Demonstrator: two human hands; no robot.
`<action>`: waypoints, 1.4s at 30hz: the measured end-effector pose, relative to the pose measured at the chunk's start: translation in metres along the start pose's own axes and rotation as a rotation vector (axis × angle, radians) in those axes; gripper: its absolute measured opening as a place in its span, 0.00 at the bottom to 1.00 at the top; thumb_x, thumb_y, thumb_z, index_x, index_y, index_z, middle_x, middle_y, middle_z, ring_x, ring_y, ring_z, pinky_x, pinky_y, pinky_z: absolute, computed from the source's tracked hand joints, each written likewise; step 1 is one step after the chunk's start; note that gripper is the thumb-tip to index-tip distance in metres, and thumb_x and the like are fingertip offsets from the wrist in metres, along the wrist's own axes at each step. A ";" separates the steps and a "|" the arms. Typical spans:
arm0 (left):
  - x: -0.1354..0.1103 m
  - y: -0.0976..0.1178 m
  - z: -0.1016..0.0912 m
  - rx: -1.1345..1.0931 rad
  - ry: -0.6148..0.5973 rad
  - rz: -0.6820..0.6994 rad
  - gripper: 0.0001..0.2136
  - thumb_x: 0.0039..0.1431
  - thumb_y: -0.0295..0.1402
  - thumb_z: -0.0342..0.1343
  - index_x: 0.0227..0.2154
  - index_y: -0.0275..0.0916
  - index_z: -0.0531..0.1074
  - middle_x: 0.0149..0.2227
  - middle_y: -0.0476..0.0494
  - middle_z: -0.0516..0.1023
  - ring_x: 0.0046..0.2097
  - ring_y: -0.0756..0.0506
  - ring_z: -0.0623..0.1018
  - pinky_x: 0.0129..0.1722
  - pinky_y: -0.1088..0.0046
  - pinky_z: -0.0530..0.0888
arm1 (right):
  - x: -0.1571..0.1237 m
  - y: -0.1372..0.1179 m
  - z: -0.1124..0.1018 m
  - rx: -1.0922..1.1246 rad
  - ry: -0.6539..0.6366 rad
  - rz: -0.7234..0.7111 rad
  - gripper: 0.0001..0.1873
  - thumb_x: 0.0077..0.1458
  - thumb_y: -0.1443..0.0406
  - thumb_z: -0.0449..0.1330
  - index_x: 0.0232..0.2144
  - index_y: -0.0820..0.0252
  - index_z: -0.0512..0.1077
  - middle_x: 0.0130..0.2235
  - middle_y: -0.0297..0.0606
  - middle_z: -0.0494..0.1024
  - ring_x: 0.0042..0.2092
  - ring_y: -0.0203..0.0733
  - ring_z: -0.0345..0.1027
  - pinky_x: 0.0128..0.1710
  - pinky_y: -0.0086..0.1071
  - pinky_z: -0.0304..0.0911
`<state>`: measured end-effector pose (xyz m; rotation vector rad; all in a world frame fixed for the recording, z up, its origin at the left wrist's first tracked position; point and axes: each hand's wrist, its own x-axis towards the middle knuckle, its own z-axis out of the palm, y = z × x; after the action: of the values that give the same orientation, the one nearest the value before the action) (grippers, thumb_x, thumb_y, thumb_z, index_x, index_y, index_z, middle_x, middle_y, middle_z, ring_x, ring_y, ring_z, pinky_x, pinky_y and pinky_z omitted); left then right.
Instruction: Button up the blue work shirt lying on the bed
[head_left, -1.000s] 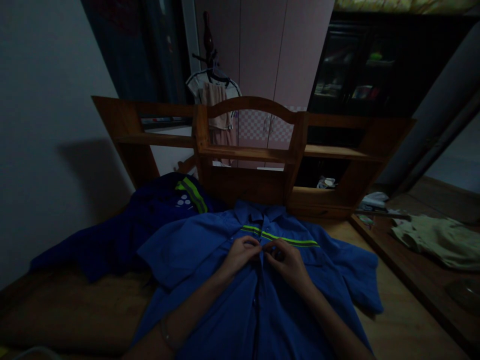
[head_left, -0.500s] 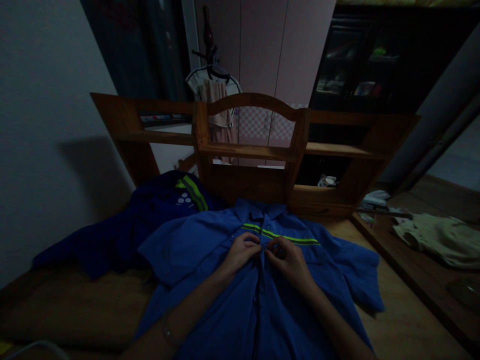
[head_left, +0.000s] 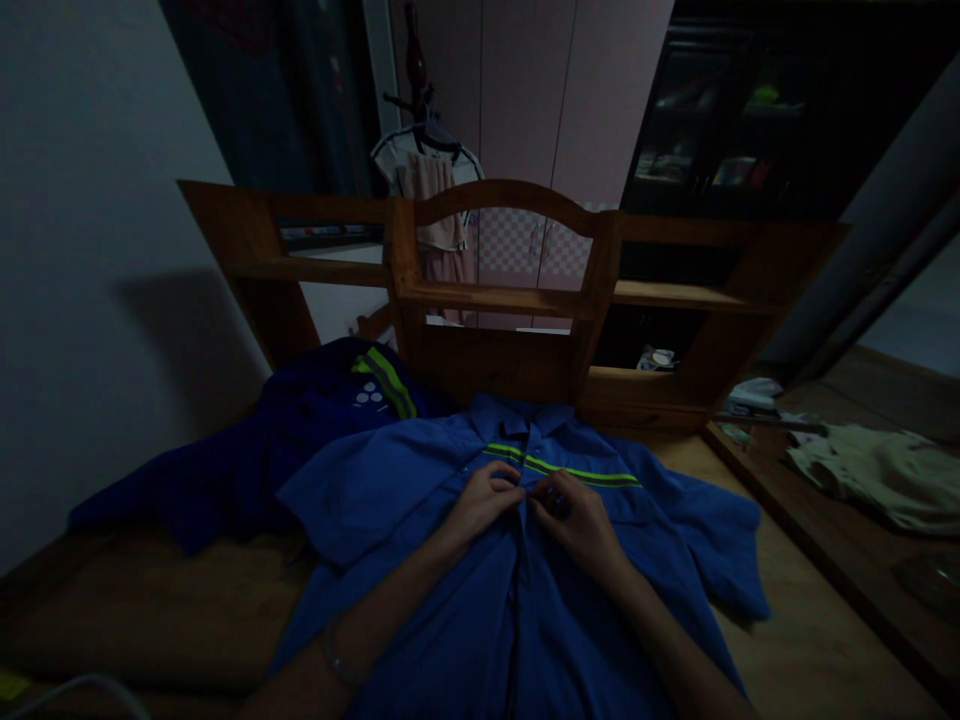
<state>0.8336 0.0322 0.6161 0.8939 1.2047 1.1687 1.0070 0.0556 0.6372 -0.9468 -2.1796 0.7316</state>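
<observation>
A blue short-sleeved work shirt (head_left: 600, 590) lies spread with its front facing up and its collar toward the shelf. A yellow-green stripe runs across its chest. Just below that stripe, my left hand (head_left: 486, 500) pinches the edge of the front opening between thumb and fingers. Close beside it on the right, my right hand (head_left: 574, 515) has its fingertips closed on the same front strip. Whatever small part lies between the fingertips is too dark to make out. Below my hands the front opening runs down as a dark line.
A darker blue garment (head_left: 247, 455) with a reflective band is heaped at the left. Behind the shirt stands a wooden shelf unit (head_left: 495, 297). The wooden tabletop (head_left: 810, 640) shows at the right, with a pale cloth (head_left: 877, 475) beyond it. A white cable (head_left: 94, 682) curves at the lower left.
My hands stay at the same spot on the shirt front. The fingers of my right hand have shifted only slightly, and the shirt lies as before.
</observation>
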 end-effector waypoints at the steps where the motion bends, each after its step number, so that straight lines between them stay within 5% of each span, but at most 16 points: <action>1: 0.000 0.000 0.000 -0.004 0.000 -0.005 0.17 0.41 0.33 0.66 0.34 0.36 0.68 0.20 0.53 0.75 0.21 0.52 0.73 0.23 0.79 0.65 | 0.000 0.000 0.000 -0.001 -0.003 0.002 0.03 0.54 0.69 0.59 0.33 0.57 0.71 0.32 0.33 0.71 0.31 0.36 0.67 0.32 0.28 0.62; 18: 0.001 -0.002 0.002 -0.039 -0.008 -0.102 0.17 0.39 0.31 0.64 0.34 0.35 0.68 0.21 0.50 0.76 0.21 0.51 0.73 0.24 0.77 0.66 | 0.001 0.004 -0.001 0.087 -0.046 0.150 0.07 0.58 0.62 0.55 0.32 0.58 0.70 0.29 0.32 0.74 0.30 0.37 0.68 0.29 0.27 0.60; 27: -0.008 0.003 0.011 0.063 -0.070 0.022 0.14 0.42 0.25 0.60 0.35 0.36 0.69 0.22 0.55 0.73 0.23 0.54 0.70 0.23 0.80 0.62 | 0.000 0.001 -0.012 0.059 -0.255 0.024 0.08 0.61 0.67 0.48 0.32 0.57 0.66 0.30 0.30 0.71 0.32 0.36 0.66 0.33 0.28 0.57; 42: -0.008 -0.001 0.015 0.141 -0.125 0.088 0.13 0.46 0.27 0.58 0.37 0.35 0.68 0.25 0.52 0.72 0.27 0.52 0.70 0.27 0.78 0.63 | 0.002 0.015 -0.016 0.135 -0.349 0.086 0.09 0.62 0.65 0.51 0.30 0.58 0.66 0.27 0.28 0.67 0.30 0.34 0.62 0.29 0.27 0.52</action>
<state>0.8483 0.0249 0.6199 1.1200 1.1661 1.0908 1.0240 0.0696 0.6371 -0.9010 -2.3582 1.1438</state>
